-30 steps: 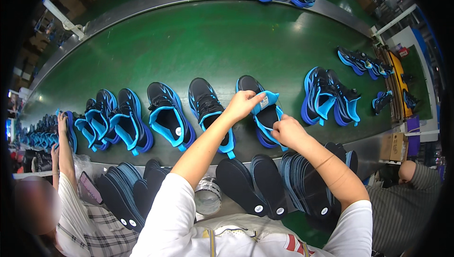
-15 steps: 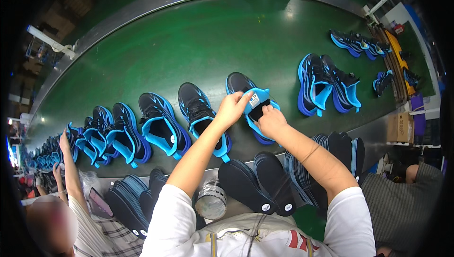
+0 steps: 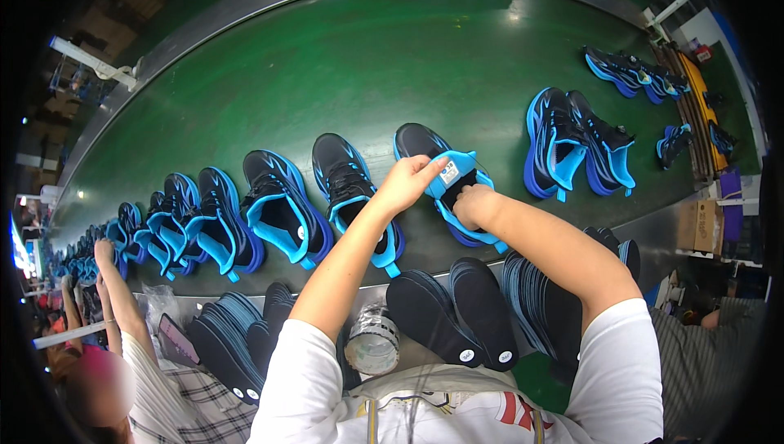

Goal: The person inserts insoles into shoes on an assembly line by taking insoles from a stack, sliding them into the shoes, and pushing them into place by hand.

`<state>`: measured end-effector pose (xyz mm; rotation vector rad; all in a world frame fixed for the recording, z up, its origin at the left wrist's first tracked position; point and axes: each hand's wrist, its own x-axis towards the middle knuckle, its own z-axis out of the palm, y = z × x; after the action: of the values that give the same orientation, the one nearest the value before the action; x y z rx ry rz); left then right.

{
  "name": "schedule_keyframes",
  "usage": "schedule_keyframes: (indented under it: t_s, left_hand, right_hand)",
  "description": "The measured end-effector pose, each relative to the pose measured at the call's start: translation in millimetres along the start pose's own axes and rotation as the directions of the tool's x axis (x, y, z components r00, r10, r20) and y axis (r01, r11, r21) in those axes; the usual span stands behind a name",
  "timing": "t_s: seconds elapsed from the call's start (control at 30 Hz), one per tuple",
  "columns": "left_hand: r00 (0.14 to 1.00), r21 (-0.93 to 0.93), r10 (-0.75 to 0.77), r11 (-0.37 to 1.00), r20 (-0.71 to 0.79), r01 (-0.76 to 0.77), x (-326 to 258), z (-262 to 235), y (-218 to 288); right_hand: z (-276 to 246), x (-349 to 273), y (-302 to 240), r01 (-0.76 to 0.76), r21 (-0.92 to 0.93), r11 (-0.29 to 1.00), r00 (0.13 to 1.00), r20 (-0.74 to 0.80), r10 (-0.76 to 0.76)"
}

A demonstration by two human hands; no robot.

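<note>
Green belt (image 3: 392, 60) carried shoes; my left hand (image 3: 408, 185) gripped one shoe's (image 3: 425, 146) tongue, my right hand (image 3: 472, 203) closed inside; two insoles (image 3: 453, 317) lay at its near edge.

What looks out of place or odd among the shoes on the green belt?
Nothing stands out. The shoe under the left hand and right hand lies in line with the others on the belt, and the black insoles lie stacked at its near edge.

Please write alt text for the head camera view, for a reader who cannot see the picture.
Seen from above, a person's left hand holds open the blue tongue of a black and blue sneaker on a green conveyor belt, while the right hand reaches inside it. More matching sneakers line the belt, and dark insoles lie stacked at its near edge.
</note>
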<state>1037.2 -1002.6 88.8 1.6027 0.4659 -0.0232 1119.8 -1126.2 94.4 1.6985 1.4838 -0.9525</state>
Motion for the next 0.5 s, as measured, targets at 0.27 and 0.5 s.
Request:
schedule_keyframes:
  t_s: [0.27, 0.5]
  left_hand:
    - [0.916, 0.097, 0.032, 0.995, -0.401, 0.008, -10.1, 36.6, 8.7]
    - [0.749, 0.344, 0.395, 0.909, -0.532, -0.234, -5.0, 72.3, -14.3]
  right_hand:
    - [-0.4, 12.4, 7.0, -0.068, 0.340, 0.938, 0.986, -0.119, 0.114]
    - [15.3, 42.5, 6.9, 0.113, 0.736, 0.667, 0.915, -0.339, 0.219]
